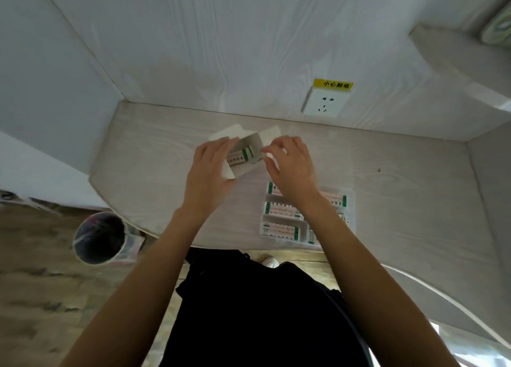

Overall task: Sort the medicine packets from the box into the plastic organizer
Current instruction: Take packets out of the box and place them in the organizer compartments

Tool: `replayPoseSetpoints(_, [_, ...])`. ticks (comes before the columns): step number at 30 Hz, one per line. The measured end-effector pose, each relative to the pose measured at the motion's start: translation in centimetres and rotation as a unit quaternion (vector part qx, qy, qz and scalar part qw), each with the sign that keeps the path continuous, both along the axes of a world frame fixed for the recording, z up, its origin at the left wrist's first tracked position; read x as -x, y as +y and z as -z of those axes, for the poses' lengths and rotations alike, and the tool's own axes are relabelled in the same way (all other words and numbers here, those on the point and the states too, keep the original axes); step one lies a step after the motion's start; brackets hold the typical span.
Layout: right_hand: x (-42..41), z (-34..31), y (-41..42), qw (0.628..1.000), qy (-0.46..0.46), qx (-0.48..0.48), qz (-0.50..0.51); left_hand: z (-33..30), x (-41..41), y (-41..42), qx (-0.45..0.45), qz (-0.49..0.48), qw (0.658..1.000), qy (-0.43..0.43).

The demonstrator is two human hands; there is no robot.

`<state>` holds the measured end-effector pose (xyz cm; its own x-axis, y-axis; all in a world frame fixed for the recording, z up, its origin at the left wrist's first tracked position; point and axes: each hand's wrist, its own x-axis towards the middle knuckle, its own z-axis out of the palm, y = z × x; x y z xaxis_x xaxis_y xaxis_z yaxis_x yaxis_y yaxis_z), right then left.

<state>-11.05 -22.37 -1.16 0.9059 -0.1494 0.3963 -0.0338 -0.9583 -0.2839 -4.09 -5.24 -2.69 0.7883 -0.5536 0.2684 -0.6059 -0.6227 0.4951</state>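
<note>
Medicine packets (244, 156) with green ends sit inside the small white box (250, 145), which stands open near the back edge of the surface (154, 151), its flaps spread outward. The left hand (211, 167) holds the box by its near left side, fingers laid along the wall and thumb under the lower corner. The right hand (290, 165) is at the box's right flap, thumb and forefinger drawn together; it seems to pinch the edge of the flap, though blur makes the contact hard to read. More packets (279, 209) with red print and green ends lie flat in the compartments of the clear plastic organizer (351, 201), which rests close to the front edge of the surface, to the right of the box and partly under the right forearm. On the back wall above the surface is a white socket (326, 104) with a yellow label over it. On the floor by the surface's front left corner stands a round bin (99, 238) lined with a dark bag.
</note>
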Motion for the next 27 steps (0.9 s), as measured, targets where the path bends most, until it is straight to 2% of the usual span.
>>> replayPoseSetpoints(2, [-0.2,-0.5,0.4,0.999,-0.025,0.030,-0.036,0.3,-0.1,0.2,0.001,0.006,0.999,-0.054])
replayPoseSetpoints(5, [-1.2,-1.1,1.5,0.991,-0.002,0.100,-0.091,0.0,-0.5,0.3,0.008,0.014,0.996,-0.092])
replayPoseSetpoints(9, [-2.8,-3.2,2.1,0.977,0.165,0.118,-0.059,-0.8,-0.5,-0.4,0.028,0.054,0.988,-0.140])
replayPoseSetpoints(11, [-3.4,-3.8,2.0,0.966,0.200,0.161,-0.038,-1.2,-0.5,-0.8,0.029,0.064,0.985,-0.156])
replayPoseSetpoints(13, [-3.5,-3.8,1.9,0.963,0.225,0.147,-0.021,-1.5,-0.7,-1.2,0.030,0.064,0.983,-0.167])
replayPoseSetpoints(15, [-3.3,-3.3,1.8,0.970,0.229,0.078,-0.013,-1.6,-0.9,-1.4,0.026,0.069,0.983,-0.167])
replayPoseSetpoints(17, [-3.0,-3.1,1.4,0.980,0.197,-0.013,-0.009,-1.7,-0.9,-1.4,0.025,0.063,0.985,-0.160])
replayPoseSetpoints(19, [-2.4,-3.2,1.0,0.987,0.156,-0.031,-0.007,-1.9,-0.9,-1.3,0.031,0.052,0.987,-0.151])
replayPoseSetpoints(22, [-1.2,-3.2,0.4,0.999,0.022,0.030,-0.024,-2.4,-1.0,-1.3,0.045,0.034,0.989,-0.137])
replayPoseSetpoints(24, [-0.6,-2.4,-0.4,0.994,-0.062,0.080,-0.041,-2.6,-1.0,-1.5,0.048,0.026,0.990,-0.130])
replayPoseSetpoints(27, [-0.2,-1.5,-1.0,0.989,-0.048,0.111,-0.079,-2.7,-0.9,-1.9,0.051,0.029,0.991,-0.123])
